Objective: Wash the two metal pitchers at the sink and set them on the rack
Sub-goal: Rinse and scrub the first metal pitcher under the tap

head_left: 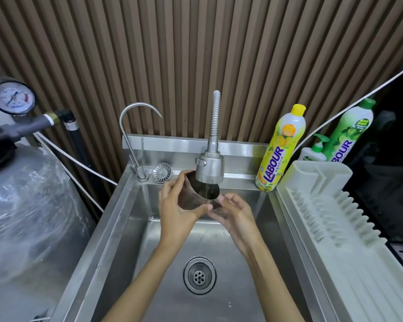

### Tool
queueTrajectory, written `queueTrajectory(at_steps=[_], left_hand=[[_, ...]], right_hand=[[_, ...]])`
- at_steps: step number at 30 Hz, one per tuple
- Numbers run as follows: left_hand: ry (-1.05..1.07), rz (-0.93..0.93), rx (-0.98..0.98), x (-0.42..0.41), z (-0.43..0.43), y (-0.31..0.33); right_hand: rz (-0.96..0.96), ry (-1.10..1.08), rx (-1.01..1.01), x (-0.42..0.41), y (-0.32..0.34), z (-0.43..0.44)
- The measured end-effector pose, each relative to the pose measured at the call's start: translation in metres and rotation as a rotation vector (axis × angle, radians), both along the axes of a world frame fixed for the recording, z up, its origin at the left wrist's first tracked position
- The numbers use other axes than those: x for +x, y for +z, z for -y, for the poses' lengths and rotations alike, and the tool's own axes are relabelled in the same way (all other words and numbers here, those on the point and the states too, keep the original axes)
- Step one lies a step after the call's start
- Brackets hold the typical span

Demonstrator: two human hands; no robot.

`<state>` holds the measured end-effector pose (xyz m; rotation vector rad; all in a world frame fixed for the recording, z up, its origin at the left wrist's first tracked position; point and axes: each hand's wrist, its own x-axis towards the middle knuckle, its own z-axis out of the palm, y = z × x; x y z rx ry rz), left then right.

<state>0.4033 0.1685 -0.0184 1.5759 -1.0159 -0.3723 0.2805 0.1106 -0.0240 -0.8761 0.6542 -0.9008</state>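
The left hand (176,205) is gripping the metal pitcher (193,194) under the tap (209,168). Water (206,188) is running into it. The right hand (235,214) is holding its bottom.

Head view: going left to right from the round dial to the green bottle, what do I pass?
pressure gauge, curved tap, round strainer, spray faucet, yellow soap bottle, white pump bottle, green soap bottle

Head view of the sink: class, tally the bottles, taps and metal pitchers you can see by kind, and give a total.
squeeze bottles: 2 (yellow-capped bottle, green-capped bottle)
pump bottle: 1
taps: 2 (curved tap, spray tap)
metal pitcher: 1
Total: 6
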Motion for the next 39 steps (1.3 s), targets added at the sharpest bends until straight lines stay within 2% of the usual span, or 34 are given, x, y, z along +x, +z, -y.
queueTrajectory(at_steps=[2, 5, 7, 10, 12, 13, 16, 19, 21, 23, 26, 28, 32, 35, 39], left_hand=[[0.066, 0.021, 0.110, -0.003, -0.003, -0.002], [0.044, 0.008, 0.207, -0.007, -0.005, -0.006], [-0.007, -0.052, 0.208, -0.010, -0.005, -0.010], [-0.103, -0.181, 0.168, -0.014, 0.004, -0.015], [-0.131, -0.278, 0.102, -0.017, 0.011, -0.017], [-0.129, -0.333, 0.053, -0.018, 0.014, -0.018], [-0.109, -0.404, -0.100, -0.019, 0.019, -0.018], [-0.050, -0.204, -0.134, -0.013, 0.012, -0.014], [0.031, -0.053, -0.099, -0.011, 0.004, -0.010], [0.119, 0.038, -0.028, -0.011, -0.002, -0.009], [0.156, 0.083, 0.063, -0.018, -0.005, -0.015], [0.120, 0.027, 0.053, -0.023, -0.003, -0.020], [-0.076, -0.204, 0.010, -0.030, 0.012, -0.022], [-0.144, -0.277, -0.057, -0.028, 0.020, -0.021], [-0.114, -0.208, -0.154, -0.019, 0.016, -0.015]], right_hand=[[-0.167, -0.022, -0.028, -0.005, 0.007, 0.001], [-0.392, -0.086, -0.038, -0.016, 0.019, 0.003], [-0.555, -0.148, -0.095, -0.021, 0.026, 0.007], [-0.786, -0.292, -0.305, -0.020, 0.034, 0.009], [-0.871, -0.363, -0.422, -0.015, 0.037, 0.009], [-0.843, -0.374, -0.433, -0.011, 0.037, 0.009], [-0.517, -0.303, -0.297, 0.000, 0.032, 0.009], [-0.234, -0.168, -0.139, 0.004, 0.023, 0.008], [-0.162, -0.102, -0.086, 0.000, 0.017, 0.006], [-0.215, -0.086, -0.088, -0.007, 0.017, 0.005], [-0.436, -0.146, -0.112, -0.017, 0.022, 0.006], [-0.569, -0.210, -0.171, -0.024, 0.027, 0.008], [-0.771, -0.373, -0.450, -0.030, 0.039, 0.009], [-0.641, -0.384, -0.483, -0.024, 0.040, 0.009], [-0.309, -0.244, -0.288, -0.014, 0.028, 0.007]])
